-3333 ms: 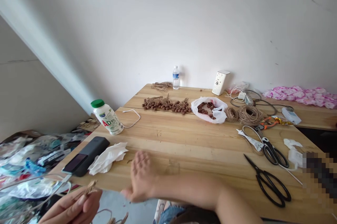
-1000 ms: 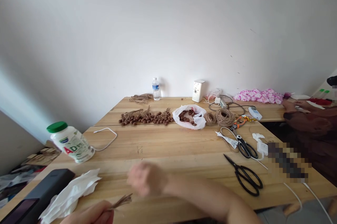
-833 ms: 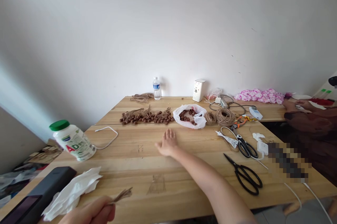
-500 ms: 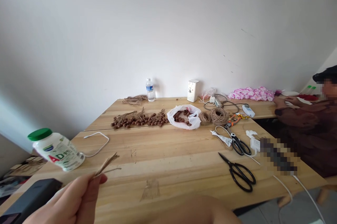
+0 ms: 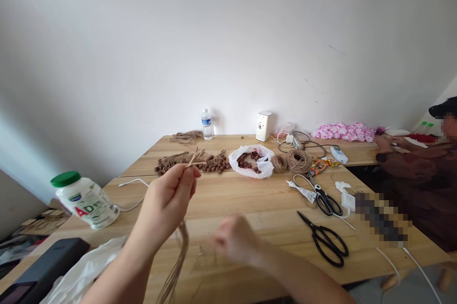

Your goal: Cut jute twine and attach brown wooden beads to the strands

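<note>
My left hand (image 5: 167, 201) is raised over the table, thumb and fingers closed on a bundle of brown twine strands (image 5: 183, 247). Short twine ends stick out above the thumb, and the long strands hang below the hand toward the front edge. My right hand (image 5: 235, 239) is to the right, low over the table; its fingers look curled but are smeared by motion, so what they hold cannot be made out. Beyond the left hand lie brown round beads or nuts with twine tied to them (image 5: 214, 163). A white plastic bag (image 5: 235, 163) holds more loose brown ones.
Black scissors (image 5: 323, 239) lie to the right, a second pair (image 5: 326, 199) behind them. Twine balls (image 5: 299, 161) stand beside the bag. At left are a white bottle with a green cap (image 5: 87, 201) and a dark box (image 5: 46, 266). Another person (image 5: 410, 170) sits at far right.
My left hand has moved up and to the right with the twine, whose hanging strands now show. My right hand has come into view from the bottom edge.
</note>
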Demonstrator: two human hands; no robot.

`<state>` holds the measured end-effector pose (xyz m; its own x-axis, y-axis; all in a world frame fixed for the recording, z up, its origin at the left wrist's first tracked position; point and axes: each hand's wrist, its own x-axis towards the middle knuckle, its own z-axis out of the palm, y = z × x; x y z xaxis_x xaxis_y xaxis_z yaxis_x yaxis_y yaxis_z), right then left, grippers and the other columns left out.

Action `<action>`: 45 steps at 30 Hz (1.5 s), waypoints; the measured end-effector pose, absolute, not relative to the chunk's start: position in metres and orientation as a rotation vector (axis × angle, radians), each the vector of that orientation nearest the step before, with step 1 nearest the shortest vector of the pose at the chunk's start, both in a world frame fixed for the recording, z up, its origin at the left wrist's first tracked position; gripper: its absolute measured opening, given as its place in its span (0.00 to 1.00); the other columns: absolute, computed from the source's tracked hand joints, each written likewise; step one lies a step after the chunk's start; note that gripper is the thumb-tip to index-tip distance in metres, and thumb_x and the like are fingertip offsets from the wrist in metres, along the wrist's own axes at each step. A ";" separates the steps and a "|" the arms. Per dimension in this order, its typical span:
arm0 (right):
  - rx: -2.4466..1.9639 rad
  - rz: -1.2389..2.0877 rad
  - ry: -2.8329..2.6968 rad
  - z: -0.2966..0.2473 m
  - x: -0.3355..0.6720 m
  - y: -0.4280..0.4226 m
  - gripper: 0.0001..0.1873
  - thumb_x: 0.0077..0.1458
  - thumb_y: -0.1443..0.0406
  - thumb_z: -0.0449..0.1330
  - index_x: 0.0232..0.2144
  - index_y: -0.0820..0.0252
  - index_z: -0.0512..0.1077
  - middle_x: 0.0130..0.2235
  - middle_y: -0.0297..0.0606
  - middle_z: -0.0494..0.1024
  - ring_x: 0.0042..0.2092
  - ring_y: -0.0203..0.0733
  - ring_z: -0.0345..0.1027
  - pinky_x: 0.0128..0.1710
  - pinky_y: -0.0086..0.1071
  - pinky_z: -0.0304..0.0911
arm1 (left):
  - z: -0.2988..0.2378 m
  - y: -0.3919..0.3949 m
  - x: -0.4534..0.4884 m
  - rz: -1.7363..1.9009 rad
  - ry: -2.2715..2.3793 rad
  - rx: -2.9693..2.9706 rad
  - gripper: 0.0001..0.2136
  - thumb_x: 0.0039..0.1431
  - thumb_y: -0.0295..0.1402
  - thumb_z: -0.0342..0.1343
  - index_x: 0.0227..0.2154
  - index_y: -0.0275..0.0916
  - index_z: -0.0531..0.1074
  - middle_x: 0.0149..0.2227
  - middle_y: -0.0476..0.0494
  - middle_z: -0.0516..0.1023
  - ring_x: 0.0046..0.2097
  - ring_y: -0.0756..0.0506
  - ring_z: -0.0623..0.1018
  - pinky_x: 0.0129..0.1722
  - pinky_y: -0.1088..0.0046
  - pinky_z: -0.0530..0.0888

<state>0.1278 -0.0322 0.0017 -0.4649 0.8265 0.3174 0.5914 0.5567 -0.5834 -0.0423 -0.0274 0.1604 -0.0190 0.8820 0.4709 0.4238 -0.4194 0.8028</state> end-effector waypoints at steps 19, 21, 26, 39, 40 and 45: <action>-0.680 1.700 -1.262 0.022 0.192 0.041 0.28 0.56 0.46 0.52 0.46 0.64 0.66 0.48 0.49 0.74 0.49 0.45 0.70 0.50 0.40 0.61 | 0.027 0.070 0.038 1.153 0.276 0.492 0.03 0.56 0.26 0.57 0.28 0.34 0.73 0.29 0.44 0.76 0.41 0.46 0.78 0.47 0.71 0.74; -0.782 1.619 -1.376 0.011 0.185 0.040 0.25 0.53 0.46 0.56 0.40 0.61 0.66 0.36 0.40 0.77 0.34 0.40 0.72 0.37 0.34 0.65 | 0.021 0.070 0.043 1.112 0.295 0.483 0.03 0.57 0.27 0.57 0.28 0.35 0.72 0.29 0.44 0.76 0.41 0.46 0.78 0.45 0.72 0.74; -1.028 1.469 -1.650 -0.002 0.194 0.037 0.27 0.54 0.43 0.52 0.23 0.60 0.61 0.20 0.27 0.64 0.18 0.28 0.53 0.20 0.25 0.51 | 0.017 0.077 0.036 1.170 0.269 0.524 0.03 0.58 0.30 0.56 0.30 0.36 0.72 0.26 0.47 0.74 0.35 0.46 0.77 0.40 0.68 0.75; -1.475 1.034 -1.840 0.013 0.268 0.025 0.20 0.57 0.54 0.52 0.32 0.64 0.75 0.19 0.27 0.54 0.22 0.31 0.45 0.22 0.26 0.43 | 0.013 0.102 0.018 1.142 0.736 0.185 0.12 0.63 0.22 0.42 0.27 0.33 0.68 0.18 0.51 0.63 0.18 0.53 0.65 0.24 0.73 0.73; -1.496 1.016 -1.870 0.013 0.269 0.025 0.20 0.57 0.55 0.51 0.32 0.64 0.76 0.18 0.27 0.55 0.22 0.31 0.46 0.23 0.26 0.43 | 0.008 0.102 0.020 1.110 0.781 0.162 0.13 0.63 0.21 0.41 0.26 0.33 0.67 0.17 0.51 0.62 0.18 0.52 0.65 0.23 0.73 0.73; -1.576 0.901 -2.091 0.006 0.267 0.021 0.16 0.58 0.63 0.49 0.30 0.63 0.76 0.23 0.32 0.69 0.26 0.33 0.56 0.26 0.25 0.48 | -0.010 0.107 0.021 1.067 0.865 0.134 0.11 0.63 0.22 0.42 0.26 0.35 0.65 0.15 0.56 0.56 0.15 0.54 0.60 0.17 0.79 0.66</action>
